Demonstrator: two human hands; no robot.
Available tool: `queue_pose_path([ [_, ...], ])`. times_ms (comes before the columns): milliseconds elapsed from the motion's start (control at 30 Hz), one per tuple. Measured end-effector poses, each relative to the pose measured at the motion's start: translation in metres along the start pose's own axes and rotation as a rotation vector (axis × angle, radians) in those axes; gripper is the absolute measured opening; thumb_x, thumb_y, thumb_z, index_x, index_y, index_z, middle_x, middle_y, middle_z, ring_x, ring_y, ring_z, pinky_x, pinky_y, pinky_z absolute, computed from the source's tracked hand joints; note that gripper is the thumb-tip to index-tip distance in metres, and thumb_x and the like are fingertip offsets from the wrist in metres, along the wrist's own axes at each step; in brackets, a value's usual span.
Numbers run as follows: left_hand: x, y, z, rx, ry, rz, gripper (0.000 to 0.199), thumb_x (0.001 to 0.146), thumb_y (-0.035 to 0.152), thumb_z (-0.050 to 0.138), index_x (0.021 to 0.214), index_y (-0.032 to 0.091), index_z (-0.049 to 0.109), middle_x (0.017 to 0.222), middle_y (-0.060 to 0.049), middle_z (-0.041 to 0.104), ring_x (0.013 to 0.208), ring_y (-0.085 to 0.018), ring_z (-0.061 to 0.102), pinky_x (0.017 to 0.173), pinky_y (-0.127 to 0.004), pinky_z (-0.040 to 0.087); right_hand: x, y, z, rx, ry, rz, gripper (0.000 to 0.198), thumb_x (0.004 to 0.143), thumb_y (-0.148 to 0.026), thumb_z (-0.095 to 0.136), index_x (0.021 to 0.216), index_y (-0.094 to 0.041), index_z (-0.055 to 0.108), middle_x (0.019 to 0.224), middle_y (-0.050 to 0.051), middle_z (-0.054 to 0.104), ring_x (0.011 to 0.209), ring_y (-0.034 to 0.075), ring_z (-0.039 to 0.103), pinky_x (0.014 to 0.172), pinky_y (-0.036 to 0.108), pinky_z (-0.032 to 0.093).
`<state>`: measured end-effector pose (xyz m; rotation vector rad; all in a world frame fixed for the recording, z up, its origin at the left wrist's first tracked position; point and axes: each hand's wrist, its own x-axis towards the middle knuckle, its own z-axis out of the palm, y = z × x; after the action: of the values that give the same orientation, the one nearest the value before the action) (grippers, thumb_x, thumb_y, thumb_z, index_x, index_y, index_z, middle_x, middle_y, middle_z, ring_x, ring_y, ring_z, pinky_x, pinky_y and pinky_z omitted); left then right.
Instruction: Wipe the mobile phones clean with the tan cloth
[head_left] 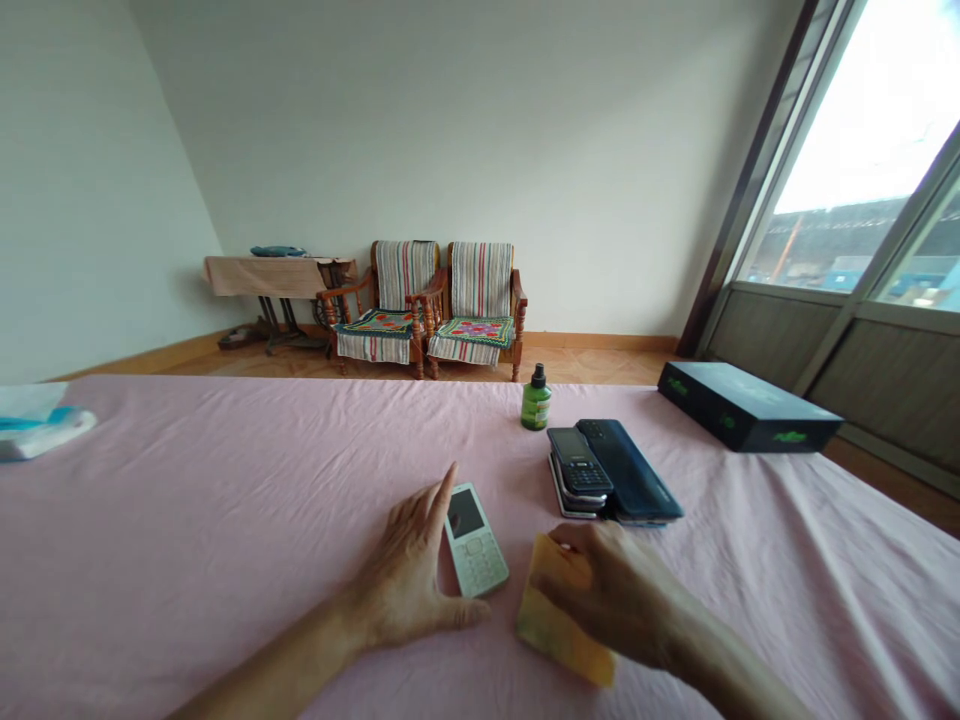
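Observation:
A white keypad phone (478, 560) lies face up on the pink cloth, its small dark screen toward the far side. Close against its left edge is my left hand (412, 570), with fingers stretched out and the thumb apart below the phone's lower end. My right hand (600, 580) grips a yellow cloth (559, 630) just to the right of the phone; its fingers are curled into the fabric. Beyond the right hand, a dark keypad phone (581, 465) tops a small stack of phones. Beside that stack lies a dark blue smartphone (630, 470) on another flat device.
A green spray bottle (536, 400) stands behind the phones. At the right is a black box (750, 405) with green marks; a tissue pack (45, 430) lies at the far left. The pink tablecloth (225, 500) is wrinkled. Two wooden chairs (480, 280) stand by the wall.

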<state>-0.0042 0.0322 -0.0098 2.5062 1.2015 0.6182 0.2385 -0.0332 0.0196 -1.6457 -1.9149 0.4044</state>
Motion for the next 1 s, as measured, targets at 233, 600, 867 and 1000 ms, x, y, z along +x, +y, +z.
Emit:
queue_pose_path([
  [233, 0.001, 0.003, -0.001, 0.0, 0.047, 0.018, 0.12, 0.056, 0.038, 0.081, 0.149, 0.025, 0.006, 0.14, -0.016, 0.039, 0.126, -0.038, 0.038, 0.104, -0.055, 0.029, 0.002, -0.001, 0.02, -0.111, 0.109, -0.055, 0.025, 0.088, -0.03, 0.053, 0.101, -0.014, 0.068, 0.091, 0.013, 0.068, 0.085, 0.027, 0.064, 0.072, 0.036, 0.046],
  [600, -0.002, 0.0, -0.016, -0.109, -0.011, -0.065, 0.12, 0.048, 0.036, 0.085, 0.146, 0.018, 0.018, 0.137, -0.016, 0.038, 0.126, -0.036, 0.036, 0.107, -0.05, 0.032, 0.003, 0.006, 0.037, 0.016, 0.249, -0.233, 0.023, 0.091, -0.024, 0.048, 0.105, -0.021, 0.067, 0.094, 0.008, 0.064, 0.086, 0.021, 0.061, 0.074, 0.033, 0.051],
  [867, 0.017, -0.078, -0.064, -0.011, 0.064, -0.231, 0.091, 0.065, 0.046, 0.07, 0.14, 0.015, 0.03, 0.135, -0.017, 0.043, 0.127, -0.034, 0.04, 0.106, -0.048, 0.032, 0.001, 0.005, 0.042, 0.057, 0.253, -0.311, 0.023, 0.093, -0.024, 0.045, 0.099, -0.022, 0.067, 0.082, 0.005, 0.064, 0.074, 0.018, 0.062, 0.065, 0.028, 0.05],
  [1000, 0.016, -0.121, -0.088, 0.089, 0.04, -0.286, 0.093, 0.062, 0.045, 0.071, 0.141, 0.016, 0.031, 0.139, -0.017, 0.042, 0.129, -0.037, 0.039, 0.107, -0.049, 0.029, 0.001, 0.003, 0.042, 0.058, 0.208, -0.34, 0.023, 0.093, -0.022, 0.044, 0.098, -0.021, 0.066, 0.081, 0.005, 0.063, 0.073, 0.018, 0.062, 0.064, 0.027, 0.049],
])
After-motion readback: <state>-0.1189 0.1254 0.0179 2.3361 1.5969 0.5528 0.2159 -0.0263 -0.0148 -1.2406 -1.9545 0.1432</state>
